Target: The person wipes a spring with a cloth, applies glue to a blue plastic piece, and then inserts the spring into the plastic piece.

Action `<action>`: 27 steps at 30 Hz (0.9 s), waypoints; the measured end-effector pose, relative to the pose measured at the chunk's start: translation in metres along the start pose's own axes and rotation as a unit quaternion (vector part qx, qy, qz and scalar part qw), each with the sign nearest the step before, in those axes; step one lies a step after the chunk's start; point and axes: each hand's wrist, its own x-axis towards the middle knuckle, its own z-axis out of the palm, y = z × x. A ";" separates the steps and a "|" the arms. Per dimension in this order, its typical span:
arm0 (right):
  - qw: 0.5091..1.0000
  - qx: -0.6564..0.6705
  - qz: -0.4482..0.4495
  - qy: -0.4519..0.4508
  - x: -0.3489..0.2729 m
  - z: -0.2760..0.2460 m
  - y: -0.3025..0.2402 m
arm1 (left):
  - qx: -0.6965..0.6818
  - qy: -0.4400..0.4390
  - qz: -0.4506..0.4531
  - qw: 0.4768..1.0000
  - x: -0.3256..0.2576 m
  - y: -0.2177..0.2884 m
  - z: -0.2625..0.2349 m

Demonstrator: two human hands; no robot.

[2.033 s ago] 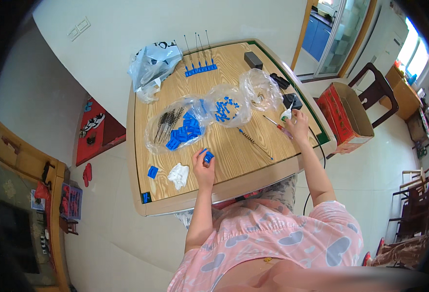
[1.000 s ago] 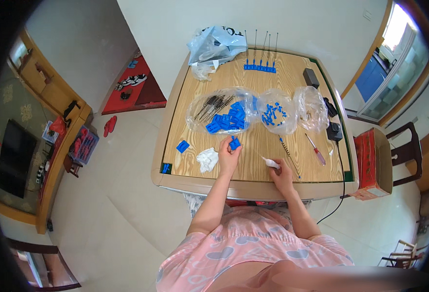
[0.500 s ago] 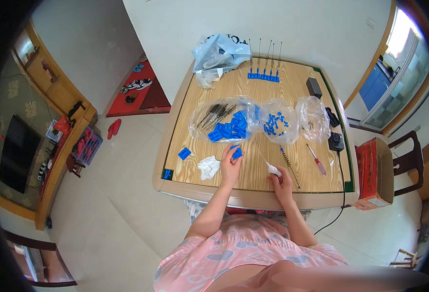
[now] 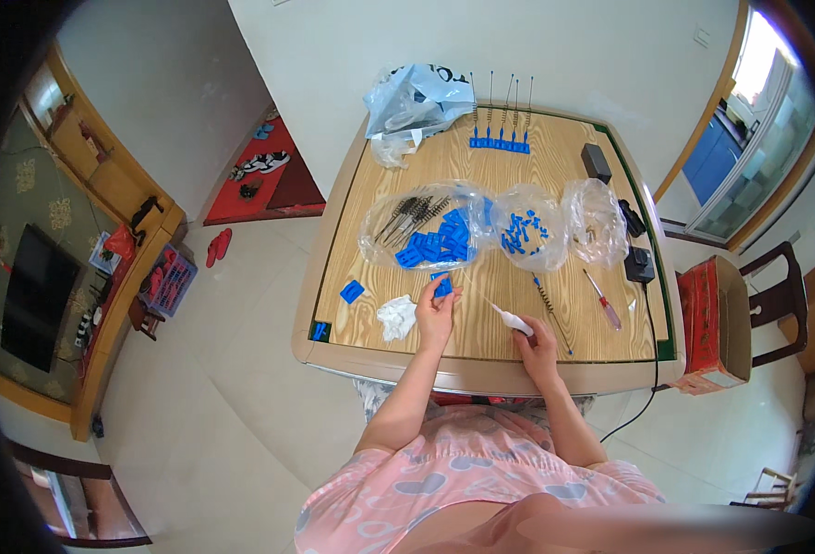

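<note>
Between the fingers of my left hand [image 4: 436,316] is a small blue plastic block [image 4: 443,286], partly covered by the fingertips. My right hand [image 4: 537,345] is wrapped round a white glue bottle [image 4: 515,321], its thin nozzle pointing up and left toward the block. A crumpled white tissue [image 4: 396,317] lies just left of my left hand, with another blue block [image 4: 352,292] beyond it. Right of the bottle lies a spring rod [image 4: 546,297] with a blue end. Ahead, a clear plastic bag [image 4: 370,242] holds blue blocks [image 4: 437,244] and black spring rods [image 4: 412,217].
Small blue pieces [image 4: 522,233] fill a second clear bag; a third clear bag [image 4: 595,222] stands beside it. A screwdriver [image 4: 603,300] lies at right, near a black device [image 4: 639,265] with a cable. Several spring rods stand in a blue strip [image 4: 500,145] at the back, by a light-blue bag [image 4: 416,102].
The blue block in my left hand has tilted and shifted slightly left. The glue bottle's nozzle has drawn a little down and stays pointed toward the block.
</note>
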 end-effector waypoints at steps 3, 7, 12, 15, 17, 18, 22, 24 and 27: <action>1.000 -0.001 -0.003 -0.009 0.001 -0.001 -0.003 | -0.013 0.004 -0.017 1.000 0.000 0.003 0.001; 0.999 -0.011 -0.008 -0.042 0.000 -0.005 -0.009 | -0.017 0.026 0.000 1.000 -0.001 0.005 0.001; 1.000 0.017 0.000 -0.017 0.002 -0.003 -0.012 | -0.006 0.022 -0.004 1.000 -0.001 0.008 0.001; 1.000 0.008 -0.017 -0.010 0.002 -0.003 -0.011 | 0.001 0.014 -0.015 1.000 -0.002 0.007 0.001; 1.000 0.004 -0.020 -0.010 0.003 -0.003 -0.013 | -0.001 0.028 0.000 1.000 -0.002 0.006 0.002; 1.000 0.001 -0.029 -0.008 0.003 -0.003 -0.014 | -0.001 0.028 -0.001 1.000 -0.002 0.006 0.002; 0.999 0.015 -0.028 0.004 0.002 -0.001 -0.012 | -0.026 0.031 0.008 0.999 -0.001 0.004 0.001; 1.000 0.019 -0.021 0.004 0.002 0.000 -0.011 | -0.023 0.032 0.008 0.999 -0.001 0.002 -0.001; 0.999 0.019 0.023 0.014 -0.002 0.002 -0.001 | -0.030 0.041 0.028 0.998 -0.001 0.001 0.000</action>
